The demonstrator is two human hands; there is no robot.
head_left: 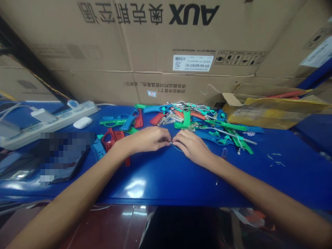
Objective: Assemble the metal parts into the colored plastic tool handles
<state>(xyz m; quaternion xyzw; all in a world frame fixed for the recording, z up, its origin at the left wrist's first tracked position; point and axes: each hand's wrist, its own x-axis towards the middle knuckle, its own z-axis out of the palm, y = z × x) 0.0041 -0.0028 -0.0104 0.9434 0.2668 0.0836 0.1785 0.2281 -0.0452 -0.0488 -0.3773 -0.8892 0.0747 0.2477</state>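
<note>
My left hand (155, 138) and my right hand (190, 143) meet over the middle of the blue table, fingertips pinched together. Between them is a tiny grey piece (171, 143), too small to name. A thin blue curved edge (177, 148) shows under my right fingers; the rest of it is hidden. Just beyond my hands lies a pile of green, blue and red plastic casings, among them a green casing (186, 119), with metal rods, wires and clear tubes (172, 118). Left of my left hand are a red casing with a ring-shaped opening (110, 138) and a blue casing (98, 148).
A white power strip (49, 121) with plugs, a white earbud case (82, 122) and a dark phone-like device (67, 159) lie on the left. An open yellow-taped box (259, 112) stands at the back right. Large cardboard (145, 45) walls the rear. Small scraps (276, 159) lie right.
</note>
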